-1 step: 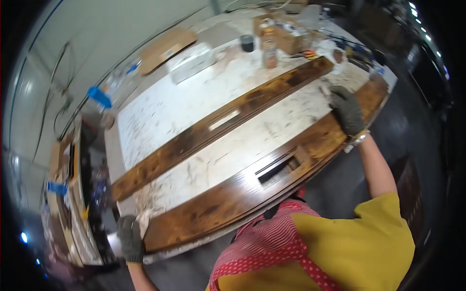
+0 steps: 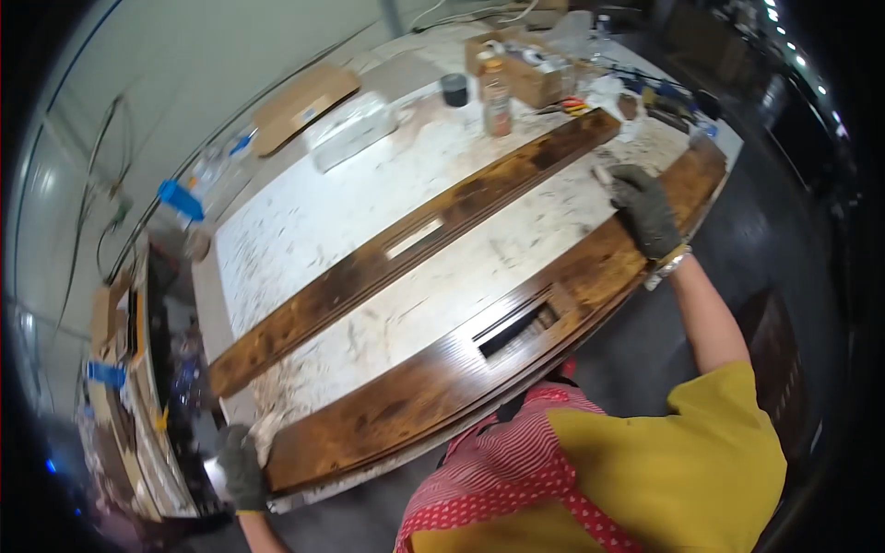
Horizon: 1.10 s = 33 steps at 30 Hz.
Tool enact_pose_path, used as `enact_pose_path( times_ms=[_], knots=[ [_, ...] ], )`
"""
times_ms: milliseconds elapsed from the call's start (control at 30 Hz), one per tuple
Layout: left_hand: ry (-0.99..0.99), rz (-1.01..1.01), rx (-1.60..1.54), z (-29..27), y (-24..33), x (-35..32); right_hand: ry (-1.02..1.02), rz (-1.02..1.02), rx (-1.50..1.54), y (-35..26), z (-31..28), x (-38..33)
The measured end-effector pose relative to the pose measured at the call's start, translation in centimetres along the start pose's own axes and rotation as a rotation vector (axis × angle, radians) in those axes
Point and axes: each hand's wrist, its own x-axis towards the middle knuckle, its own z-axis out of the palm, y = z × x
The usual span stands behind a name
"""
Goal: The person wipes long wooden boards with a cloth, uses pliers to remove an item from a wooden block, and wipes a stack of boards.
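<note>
Pale wall, dark floor, bright lights

On the white tabletop, a long brown wooden board runs from beside the left fingers past the right fingers; beyond both lies a narrower brown wooden board and, farther from them, an orange-capped clear bottle.
</note>
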Motion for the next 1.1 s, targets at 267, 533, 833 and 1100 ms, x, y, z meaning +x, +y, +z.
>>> enact_pose_path(
  times_ms=[267, 533, 833, 1100],
  knots=[
    [0.222, -0.020, 0.335, 1.6, -11.5, -2.0, 0.069, 0.012, 0.017, -0.6, -1.0, -1.1],
    [0.022, 0.239, 0.213, 3.1, 3.1, 0.4, -0.128, -0.088, -0.062, 0.0, -1.1, -0.2],
    [0.224, 0.663, -0.422, 4.0, 36.4, 3.3, -0.100, -0.624, -0.619, 5.7, -5.5, 1.3],
    [0.237, 0.175, 0.402, -4.3, 16.5, -3.2, -0.331, -0.357, 0.076, 8.5, -6.0, 2.6]
  ],
)
